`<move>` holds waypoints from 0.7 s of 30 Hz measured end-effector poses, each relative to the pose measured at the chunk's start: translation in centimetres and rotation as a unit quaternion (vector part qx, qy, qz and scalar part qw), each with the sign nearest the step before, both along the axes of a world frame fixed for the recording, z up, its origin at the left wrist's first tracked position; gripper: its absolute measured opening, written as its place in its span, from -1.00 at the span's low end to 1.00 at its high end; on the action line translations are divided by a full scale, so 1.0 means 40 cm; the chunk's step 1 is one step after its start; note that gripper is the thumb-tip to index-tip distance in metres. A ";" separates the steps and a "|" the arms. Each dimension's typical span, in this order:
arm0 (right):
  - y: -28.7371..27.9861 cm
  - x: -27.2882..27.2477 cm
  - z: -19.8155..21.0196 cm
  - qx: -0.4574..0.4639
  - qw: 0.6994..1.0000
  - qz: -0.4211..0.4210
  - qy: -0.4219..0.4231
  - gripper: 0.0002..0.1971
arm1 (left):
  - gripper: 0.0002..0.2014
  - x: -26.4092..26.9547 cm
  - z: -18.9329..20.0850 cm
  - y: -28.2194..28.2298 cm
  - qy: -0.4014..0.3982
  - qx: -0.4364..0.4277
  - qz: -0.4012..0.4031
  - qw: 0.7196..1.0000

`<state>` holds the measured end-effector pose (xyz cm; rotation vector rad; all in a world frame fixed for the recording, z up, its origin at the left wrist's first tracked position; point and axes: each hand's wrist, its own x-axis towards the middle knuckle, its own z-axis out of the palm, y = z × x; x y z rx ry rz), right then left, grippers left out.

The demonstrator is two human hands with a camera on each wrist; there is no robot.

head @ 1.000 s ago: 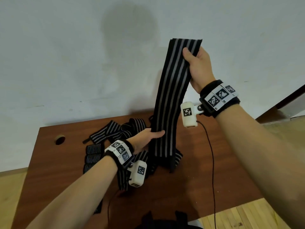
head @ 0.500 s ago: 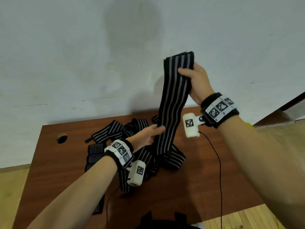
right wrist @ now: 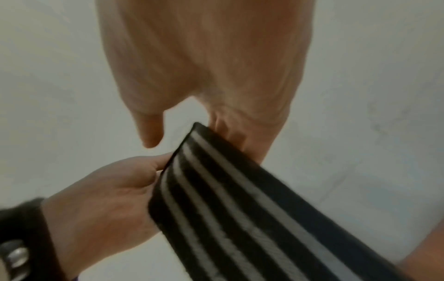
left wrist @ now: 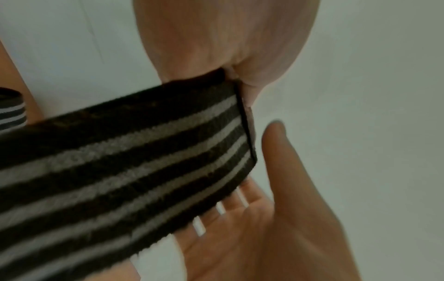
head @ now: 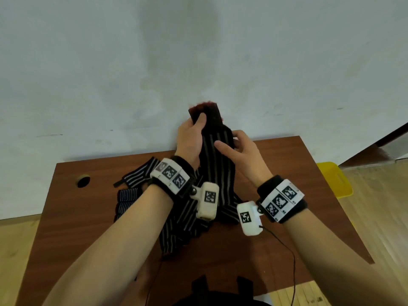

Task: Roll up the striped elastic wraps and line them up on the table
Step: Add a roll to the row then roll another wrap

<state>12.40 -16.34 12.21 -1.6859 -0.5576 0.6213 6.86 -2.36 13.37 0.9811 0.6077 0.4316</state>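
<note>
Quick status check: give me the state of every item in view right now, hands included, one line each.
Held wrap: unrolled, top end lifted, tail draped into the pile.
Left hand: grips the wrap's top end.
Right hand: pinches the wrap's right edge.
Rolled wraps: rolled, lying on the table's left.
Loose wraps: unrolled, heaped on the table.

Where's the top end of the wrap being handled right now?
In the head view it is raised at centre frame against the wall, above the table's far edge: the left hand grips the wrap at its top, the right hand just beside it.
</note>
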 end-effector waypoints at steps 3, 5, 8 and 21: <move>0.013 -0.015 0.007 -0.048 0.977 -0.128 -0.164 -0.72 | -0.63 -0.019 -0.001 -0.029 -0.017 0.005 -0.002 1.000; 0.016 -0.023 0.007 -0.033 0.966 -0.177 -0.184 -0.70 | -0.60 -0.019 -0.007 -0.031 -0.006 0.044 0.016 0.999; 0.011 -0.034 -0.008 -0.022 0.964 -0.165 -0.209 -0.72 | -0.55 -0.026 -0.025 -0.018 0.015 0.104 0.039 0.994; 0.020 -0.025 -0.039 0.164 0.970 -0.090 0.158 -0.64 | -0.61 -0.046 -0.013 -0.013 0.020 0.078 0.039 0.996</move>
